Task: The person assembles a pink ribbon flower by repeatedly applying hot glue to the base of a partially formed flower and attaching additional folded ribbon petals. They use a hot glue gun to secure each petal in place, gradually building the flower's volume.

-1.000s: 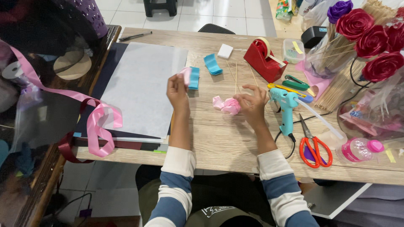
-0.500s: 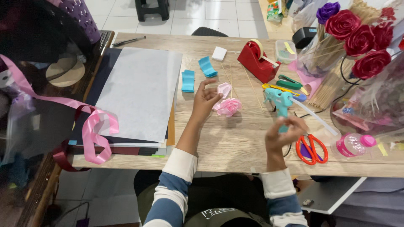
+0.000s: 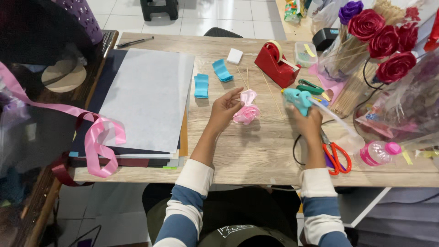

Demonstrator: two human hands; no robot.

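Observation:
My left hand (image 3: pixel 225 109) rests on the wooden table (image 3: pixel 256 151) and pinches a pink ribbon rose (image 3: pixel 247 112) by its loose petal. My right hand (image 3: pixel 307 120) grips the handle of a teal glue gun (image 3: pixel 298 99), whose nozzle points left toward the rose. Two folded blue ribbon pieces (image 3: pixel 201 85) lie just beyond my left hand. Thin wooden skewers (image 3: pixel 271 93) lie on the table between the rose and the glue gun.
A red tape dispenser (image 3: pixel 276 65) stands behind the glue gun. Red-handled scissors (image 3: pixel 337 156) and a pink bottle (image 3: pixel 377 152) lie at the right. Red ribbon roses (image 3: pixel 382 41) stand far right. A paper stack (image 3: pixel 148 100) and loose pink ribbon (image 3: pixel 97 135) occupy the left.
My right hand moved from near the table's front edge up to the glue gun and closed on it. My left hand shifted onto the pink rose.

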